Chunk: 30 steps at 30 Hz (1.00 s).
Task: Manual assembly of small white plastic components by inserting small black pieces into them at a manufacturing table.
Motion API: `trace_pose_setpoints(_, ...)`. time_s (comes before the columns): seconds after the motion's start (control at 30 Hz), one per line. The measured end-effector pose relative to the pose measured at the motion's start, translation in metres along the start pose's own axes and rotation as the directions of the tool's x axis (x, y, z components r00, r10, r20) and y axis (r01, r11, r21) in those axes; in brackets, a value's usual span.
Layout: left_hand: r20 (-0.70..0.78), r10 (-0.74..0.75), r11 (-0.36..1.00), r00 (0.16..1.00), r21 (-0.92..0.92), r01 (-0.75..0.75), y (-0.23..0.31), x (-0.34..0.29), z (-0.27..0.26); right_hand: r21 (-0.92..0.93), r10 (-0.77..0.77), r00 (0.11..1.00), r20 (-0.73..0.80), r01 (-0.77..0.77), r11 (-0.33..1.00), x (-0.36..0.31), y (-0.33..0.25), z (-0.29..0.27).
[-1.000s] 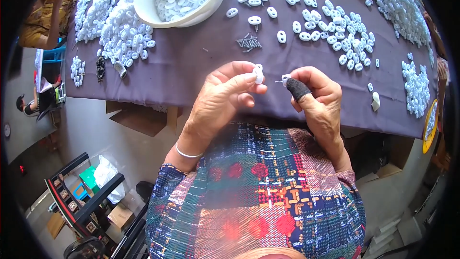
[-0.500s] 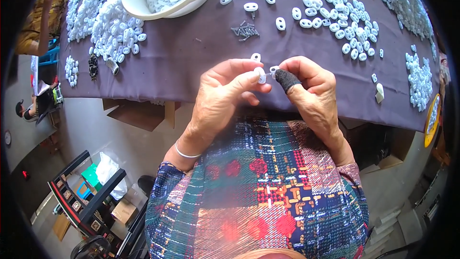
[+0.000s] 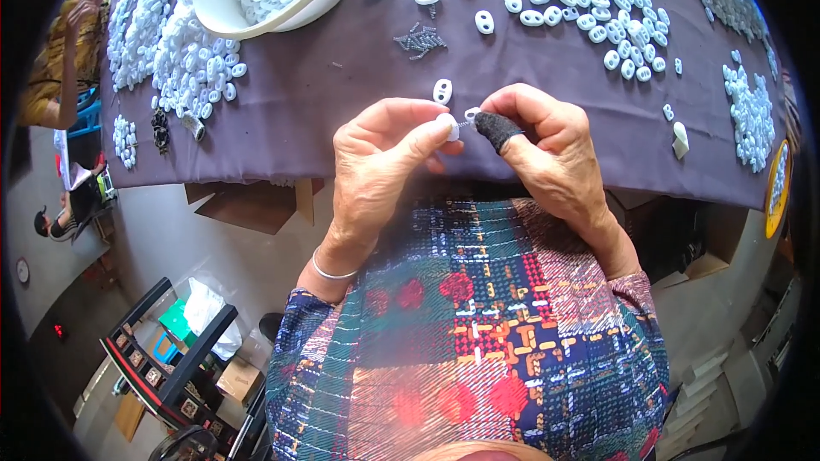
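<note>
Now the left hand point(image 3: 384, 162) pinches a small white oval piece point(image 3: 448, 125) between thumb and forefinger, just in front of the chest. Close beside it, the right hand point(image 3: 547, 149), its forefinger in a dark fingertip cover point(image 3: 497, 129), grips a second small white piece point(image 3: 471, 113) with a thin metal pin at the first. Just beyond the knuckles another white piece point(image 3: 442, 90) lies on the purple cloth point(image 3: 342, 94); farther off, small screws point(image 3: 418, 39) and a white bowl point(image 3: 282, 13).

Brown cardboard boxes point(image 3: 248, 205) under table, possibly round yellow label point(image 3: 777, 189) right
</note>
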<state>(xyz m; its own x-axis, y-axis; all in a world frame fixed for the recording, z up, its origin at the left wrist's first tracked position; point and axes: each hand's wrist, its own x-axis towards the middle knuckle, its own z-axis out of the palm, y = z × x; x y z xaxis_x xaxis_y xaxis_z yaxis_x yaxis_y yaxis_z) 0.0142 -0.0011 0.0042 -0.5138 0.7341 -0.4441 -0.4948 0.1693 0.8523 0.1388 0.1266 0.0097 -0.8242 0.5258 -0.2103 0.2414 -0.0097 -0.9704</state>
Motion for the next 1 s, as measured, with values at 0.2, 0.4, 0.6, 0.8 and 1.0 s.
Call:
trace_pose_setpoints(0.2,0.0,0.009,1.0,1.0,-0.008,-0.009,-0.0016,-0.0011,0.0001,-0.026,-0.026,1.0,-0.002,0.026,0.999,-0.0023,0.0044,0.0036)
trace_pose_setpoints(0.4,-0.018,0.011,1.0,1.0,0.006,-0.011,-0.0026,-0.0032,0.0003,-0.016,-0.008,1.0,0.021,0.008,1.0,-0.002,0.0026,0.0032)
trace_pose_setpoints(0.6,-0.017,0.001,0.999,1.0,0.041,0.0,-0.0012,-0.0042,-0.0011,-0.022,-0.013,0.998,0.061,0.014,1.0,0.0001,0.0033,0.0013)
trace_pose_setpoints(0.8,0.005,-0.032,0.999,0.999,-0.013,0.032,-0.0024,-0.0021,-0.0024,-0.02,-0.022,0.998,0.057,0.023,1.0,0.0005,0.006,0.0019)
trace_pose_setpoints(1.0,0.016,-0.014,0.999,1.0,-0.029,0.014,-0.0037,-0.0018,-0.0025,-0.028,-0.012,0.997,0.08,0.015,0.999,0.0016,0.0047,0.0016)
